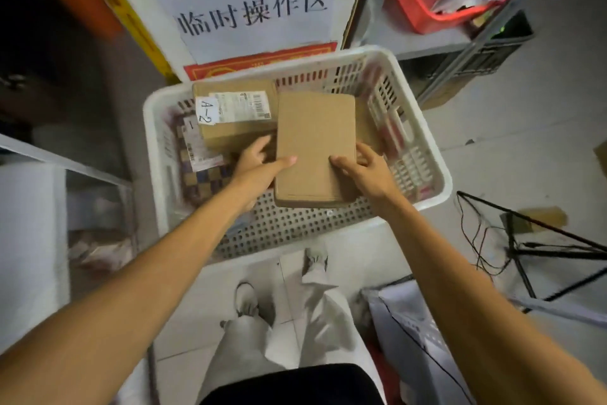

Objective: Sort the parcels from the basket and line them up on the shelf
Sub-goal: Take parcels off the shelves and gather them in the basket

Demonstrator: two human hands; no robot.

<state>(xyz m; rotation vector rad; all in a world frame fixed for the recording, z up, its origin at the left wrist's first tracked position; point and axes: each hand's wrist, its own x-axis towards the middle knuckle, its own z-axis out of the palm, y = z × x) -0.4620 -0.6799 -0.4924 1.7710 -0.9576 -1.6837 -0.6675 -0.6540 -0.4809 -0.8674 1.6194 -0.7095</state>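
A flat, plain brown cardboard parcel (315, 142) sits mid-frame over the white slotted basket (430, 155). Its underside is hidden, and a checkered packet (203, 176) at the basket's left is blurred. The left grip (259, 170) and right grip (366, 171) clasp the parcel's lower left and right edges, thumbs on top.

Single head-worn wide-angle camera, aimed forward and steeply down. The white basket (149, 142) sits near, centre frame; floor (525, 142) and wearer's legs (243, 349) fill the lower area.
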